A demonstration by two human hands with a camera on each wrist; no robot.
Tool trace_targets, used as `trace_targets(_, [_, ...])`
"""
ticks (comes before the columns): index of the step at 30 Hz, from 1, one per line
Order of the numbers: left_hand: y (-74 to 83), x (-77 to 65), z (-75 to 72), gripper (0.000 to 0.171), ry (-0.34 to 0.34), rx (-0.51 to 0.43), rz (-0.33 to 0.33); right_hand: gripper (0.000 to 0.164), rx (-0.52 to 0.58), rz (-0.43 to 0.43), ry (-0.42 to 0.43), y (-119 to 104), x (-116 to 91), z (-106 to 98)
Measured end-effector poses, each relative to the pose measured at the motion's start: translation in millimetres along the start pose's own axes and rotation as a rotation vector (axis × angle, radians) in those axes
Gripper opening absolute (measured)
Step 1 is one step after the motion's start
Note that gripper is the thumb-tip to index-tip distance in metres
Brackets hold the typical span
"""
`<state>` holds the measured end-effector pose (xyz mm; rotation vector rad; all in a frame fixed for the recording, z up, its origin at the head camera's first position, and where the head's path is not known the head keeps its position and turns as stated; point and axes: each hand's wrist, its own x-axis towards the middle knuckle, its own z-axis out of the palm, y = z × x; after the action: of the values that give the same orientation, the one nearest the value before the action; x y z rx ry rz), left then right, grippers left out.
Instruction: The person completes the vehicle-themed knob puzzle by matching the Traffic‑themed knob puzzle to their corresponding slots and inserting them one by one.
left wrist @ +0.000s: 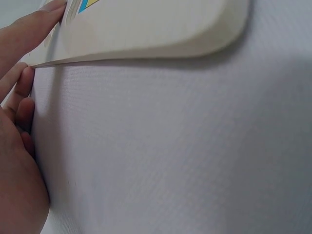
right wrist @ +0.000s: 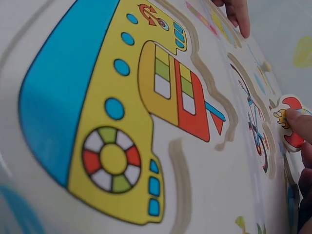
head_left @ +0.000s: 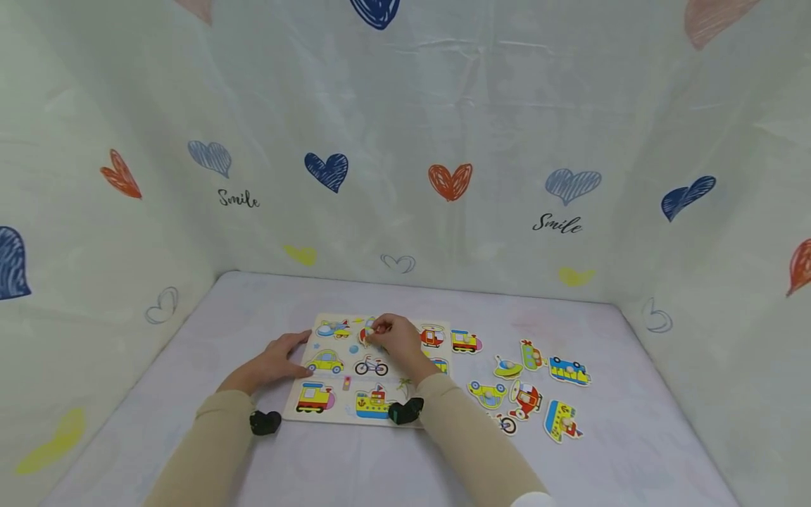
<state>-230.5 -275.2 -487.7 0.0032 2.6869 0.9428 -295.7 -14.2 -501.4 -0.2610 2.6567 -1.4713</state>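
A wooden puzzle board (head_left: 345, 384) with printed vehicle recesses lies on the table. At its left edge rests my left hand (head_left: 269, 362); the left wrist view shows the thumb (left wrist: 29, 34) over the board's top and other fingers beside the edge. My right hand (head_left: 402, 345) is over the upper middle of the board. Its thumb and fingers pinch a red rocket piece (right wrist: 293, 102) with yellow flames, tilted above the board. Nearer the right wrist camera is the printed ship (right wrist: 126, 112) in its recess. Whether the rocket touches its recess is hard to tell.
Loose vehicle pieces lie right of the board, among them a train (head_left: 465, 341), a bus (head_left: 569, 370), a helicopter (head_left: 526, 400), a car (head_left: 486, 394) and a ship (head_left: 560, 421). A bicycle piece (head_left: 507, 423) is partly hidden by my right sleeve. Heart-printed curtains (head_left: 405, 225) enclose the table.
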Motion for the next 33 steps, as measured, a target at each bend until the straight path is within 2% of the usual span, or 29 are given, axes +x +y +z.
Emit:
trace_targets(8, [-0.7,-0.3,0.9,0.097,-0.005,-0.026,-0.024,0.015,-0.097,-0.021,-0.032,-0.8,0.3,-1.4])
trace_targets(14, [0.5,-0.9,0.2,0.096,-0.002,-0.021,-0.018,0.015,-0.165,-0.023,-0.049,-3.6,-0.5,-3.2])
trace_targets(33, [1.2,-1.4,-0.8,0.097,-0.006,-0.015,0.000,0.016,-0.231,-0.028,-0.106,-0.8,4.0,-5.2])
